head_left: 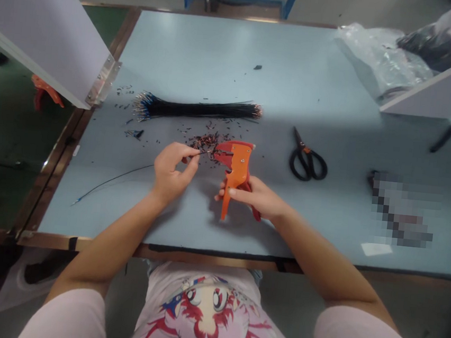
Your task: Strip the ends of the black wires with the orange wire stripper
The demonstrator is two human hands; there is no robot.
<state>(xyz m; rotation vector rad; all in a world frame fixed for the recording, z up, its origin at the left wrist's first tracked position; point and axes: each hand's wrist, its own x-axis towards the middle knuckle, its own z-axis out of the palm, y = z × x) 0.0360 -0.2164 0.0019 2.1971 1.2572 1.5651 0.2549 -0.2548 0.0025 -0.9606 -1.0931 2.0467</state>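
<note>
Between thumb and fingers, my left hand [175, 170] pinches a thin black wire [119, 173] close to its right end. The wire's tail curves away to the lower left and ends in a blue-tipped terminal. My right hand [257, 197] is wrapped round the handles of an orange and red wire stripper [240, 162]. The stripper's red jaws point left, at the wire's end; whether they touch it I cannot tell. Beneath the jaws lies a pile of black and coppery scraps [206, 141]. Behind it stretches a bundle of black wires [203, 108], blue-tipped on the left and bare copper on the right.
Black-handled scissors [308, 163] lie right of the stripper. Several loose blue terminals [134, 134] sit left of the scraps. Farther right are a blurred-out item [401, 210], a white paper slip [376, 250] and a black pen-like stick [444, 138]. Plastic bags [388, 57] fill the back right corner.
</note>
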